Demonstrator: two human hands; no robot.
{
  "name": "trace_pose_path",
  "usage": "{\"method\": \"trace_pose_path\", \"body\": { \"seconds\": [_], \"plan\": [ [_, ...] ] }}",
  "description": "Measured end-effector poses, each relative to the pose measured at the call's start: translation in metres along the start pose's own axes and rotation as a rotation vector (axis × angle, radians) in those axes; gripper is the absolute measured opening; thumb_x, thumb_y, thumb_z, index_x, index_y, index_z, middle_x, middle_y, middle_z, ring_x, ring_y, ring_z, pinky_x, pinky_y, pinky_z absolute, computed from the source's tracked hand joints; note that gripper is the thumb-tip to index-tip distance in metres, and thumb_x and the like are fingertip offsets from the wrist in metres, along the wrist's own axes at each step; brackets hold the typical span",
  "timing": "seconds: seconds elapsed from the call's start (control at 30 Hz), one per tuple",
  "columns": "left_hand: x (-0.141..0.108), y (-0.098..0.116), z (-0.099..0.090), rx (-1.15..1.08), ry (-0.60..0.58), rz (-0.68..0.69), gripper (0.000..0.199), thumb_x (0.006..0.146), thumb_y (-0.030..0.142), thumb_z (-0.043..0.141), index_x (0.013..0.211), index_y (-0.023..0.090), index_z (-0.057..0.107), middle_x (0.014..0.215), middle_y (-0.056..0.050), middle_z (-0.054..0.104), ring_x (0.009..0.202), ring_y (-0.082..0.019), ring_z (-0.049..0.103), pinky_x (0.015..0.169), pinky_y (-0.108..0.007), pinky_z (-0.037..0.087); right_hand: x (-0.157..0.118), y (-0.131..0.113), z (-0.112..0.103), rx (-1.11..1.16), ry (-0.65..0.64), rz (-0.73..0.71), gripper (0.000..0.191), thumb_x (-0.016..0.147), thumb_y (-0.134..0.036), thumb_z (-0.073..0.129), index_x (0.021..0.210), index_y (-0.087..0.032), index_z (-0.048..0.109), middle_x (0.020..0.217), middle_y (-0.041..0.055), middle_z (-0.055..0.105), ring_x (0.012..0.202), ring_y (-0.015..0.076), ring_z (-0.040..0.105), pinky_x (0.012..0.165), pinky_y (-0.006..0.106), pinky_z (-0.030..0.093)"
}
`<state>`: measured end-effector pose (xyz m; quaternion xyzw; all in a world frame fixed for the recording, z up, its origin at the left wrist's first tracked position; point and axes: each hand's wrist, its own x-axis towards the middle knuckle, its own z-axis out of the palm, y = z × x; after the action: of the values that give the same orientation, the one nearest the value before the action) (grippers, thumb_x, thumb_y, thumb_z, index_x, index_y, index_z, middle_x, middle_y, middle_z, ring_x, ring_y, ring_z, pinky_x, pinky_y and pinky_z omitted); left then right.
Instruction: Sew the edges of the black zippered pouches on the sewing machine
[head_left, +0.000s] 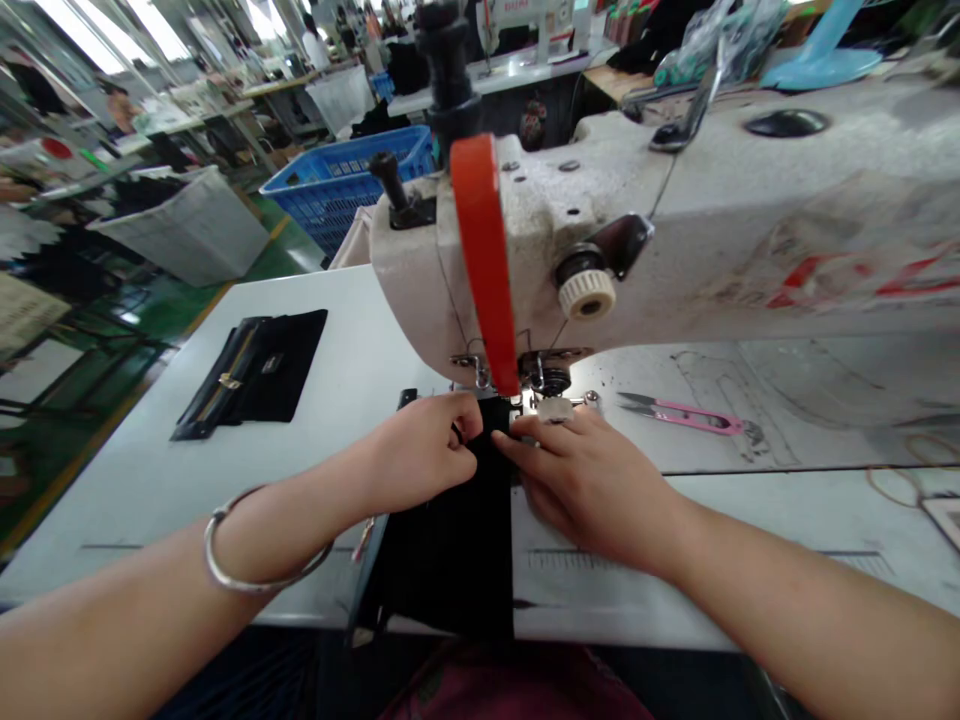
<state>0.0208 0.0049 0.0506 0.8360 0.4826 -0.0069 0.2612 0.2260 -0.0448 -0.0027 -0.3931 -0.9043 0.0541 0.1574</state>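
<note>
A black fabric piece (pixel 457 560) lies under the sewing machine (pixel 637 230) and runs back over the table's front edge. Along its left side is a dark, stiff strip with what looks like a zipper pull (pixel 364 540). My left hand (pixel 424 450) is closed, its curled fingers pinching the fabric just in front of the presser foot. To the right, my right hand (pixel 585 480) lies flat, fingers stretched toward the needle area and fingertips at the fabric's right edge. The needle itself is hidden behind an orange-red guard (pixel 486 260).
Pink thread snips (pixel 697 415) lie right of the needle area. On the table's left rests a stack of black zippered pieces (pixel 255 375). A blue crate (pixel 337 185) and a white bin (pixel 187 230) stand beyond the table (pixel 135 500). Other workstations and people are farther back.
</note>
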Motion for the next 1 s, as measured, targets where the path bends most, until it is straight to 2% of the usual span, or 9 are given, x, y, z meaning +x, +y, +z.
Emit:
{"method": "trace_pose_path", "body": {
  "seconds": [0.07, 0.13, 0.23, 0.3, 0.43, 0.63, 0.87, 0.93, 1.0],
  "plan": [
    [0.000, 0.001, 0.000, -0.077, -0.003, -0.022, 0.027, 0.068, 0.008, 0.053, 0.092, 0.018, 0.055, 0.060, 0.007, 0.055, 0.047, -0.011, 0.052, 0.040, -0.021, 0.033, 0.001, -0.003, -0.001, -0.014, -0.028, 0.010, 0.042, 0.092, -0.024, 0.047, 0.133, -0.017, 0.055, 0.124, 0.0111, 0.058, 0.103, 0.0277, 0.053, 0.083, 0.044, 0.039],
    [-0.002, 0.003, 0.001, -0.053, -0.002, 0.052, 0.035, 0.069, 0.009, 0.056, 0.103, 0.019, 0.056, 0.069, 0.005, 0.061, 0.055, -0.012, 0.058, 0.046, -0.021, 0.040, 0.002, -0.006, -0.002, -0.028, -0.040, 0.016, 0.040, 0.091, -0.025, 0.048, 0.129, -0.017, 0.057, 0.120, 0.0109, 0.059, 0.100, 0.0275, 0.052, 0.082, 0.044, 0.039],
    [-0.005, 0.005, 0.001, 0.156, -0.010, 0.186, 0.042, 0.071, 0.005, 0.052, 0.110, 0.019, 0.060, 0.092, -0.002, 0.070, 0.083, -0.020, 0.067, 0.071, -0.028, 0.053, 0.002, -0.008, -0.002, -0.050, -0.036, 0.023, 0.042, 0.089, -0.025, 0.051, 0.130, -0.017, 0.056, 0.116, 0.0110, 0.059, 0.099, 0.0272, 0.052, 0.080, 0.043, 0.038],
    [-0.007, 0.005, 0.000, 0.326, 0.010, 0.213, 0.049, 0.073, 0.004, 0.049, 0.118, 0.017, 0.061, 0.110, -0.008, 0.069, 0.099, -0.026, 0.066, 0.086, -0.038, 0.053, 0.001, -0.007, -0.001, -0.057, -0.038, 0.031, 0.044, 0.089, -0.025, 0.053, 0.132, -0.017, 0.055, 0.111, 0.0096, 0.060, 0.098, 0.0271, 0.052, 0.080, 0.043, 0.037],
    [-0.011, 0.008, 0.006, 0.470, 0.071, 0.266, 0.045, 0.076, 0.007, 0.048, 0.118, 0.013, 0.064, 0.110, -0.013, 0.067, 0.098, -0.030, 0.064, 0.087, -0.046, 0.054, -0.001, -0.006, -0.001, -0.063, -0.036, 0.025, 0.043, 0.087, -0.025, 0.056, 0.129, -0.018, 0.057, 0.099, 0.0065, 0.060, 0.093, 0.0257, 0.051, 0.077, 0.041, 0.035],
    [-0.017, 0.007, 0.026, 0.362, 0.203, 0.318, 0.043, 0.075, 0.013, 0.053, 0.118, 0.011, 0.062, 0.130, -0.014, 0.058, 0.120, -0.030, 0.052, 0.106, -0.049, 0.043, 0.000, -0.008, -0.003, -0.081, -0.020, 0.039, 0.034, 0.085, -0.023, 0.058, 0.118, -0.018, 0.061, 0.095, 0.0049, 0.061, 0.090, 0.0236, 0.051, 0.078, 0.041, 0.033],
    [-0.010, 0.005, 0.027, 0.295, 0.212, 0.292, 0.039, 0.076, 0.014, 0.053, 0.114, 0.012, 0.063, 0.128, -0.013, 0.060, 0.116, -0.030, 0.056, 0.100, -0.048, 0.048, -0.002, -0.006, 0.000, -0.085, -0.026, 0.049, 0.034, 0.085, -0.022, 0.056, 0.118, -0.018, 0.061, 0.094, 0.0045, 0.061, 0.088, 0.0229, 0.052, 0.078, 0.040, 0.034],
    [-0.010, 0.006, 0.024, 0.280, 0.213, 0.282, 0.035, 0.082, 0.022, 0.054, 0.115, 0.011, 0.062, 0.128, -0.014, 0.060, 0.115, -0.031, 0.057, 0.099, -0.048, 0.049, -0.002, -0.003, 0.000, -0.069, -0.032, 0.041, 0.041, 0.084, -0.021, 0.057, 0.125, -0.017, 0.058, 0.093, 0.0053, 0.062, 0.088, 0.0230, 0.052, 0.079, 0.040, 0.035],
    [-0.015, 0.006, 0.023, 0.272, 0.189, 0.292, 0.046, 0.090, 0.043, 0.055, 0.121, 0.009, 0.059, 0.134, -0.018, 0.056, 0.121, -0.033, 0.054, 0.102, -0.051, 0.046, -0.004, -0.001, -0.003, -0.029, -0.051, 0.011, 0.042, 0.084, -0.020, 0.058, 0.126, -0.018, 0.058, 0.093, 0.0062, 0.062, 0.089, 0.0233, 0.053, 0.080, 0.041, 0.037]
  ]
}}
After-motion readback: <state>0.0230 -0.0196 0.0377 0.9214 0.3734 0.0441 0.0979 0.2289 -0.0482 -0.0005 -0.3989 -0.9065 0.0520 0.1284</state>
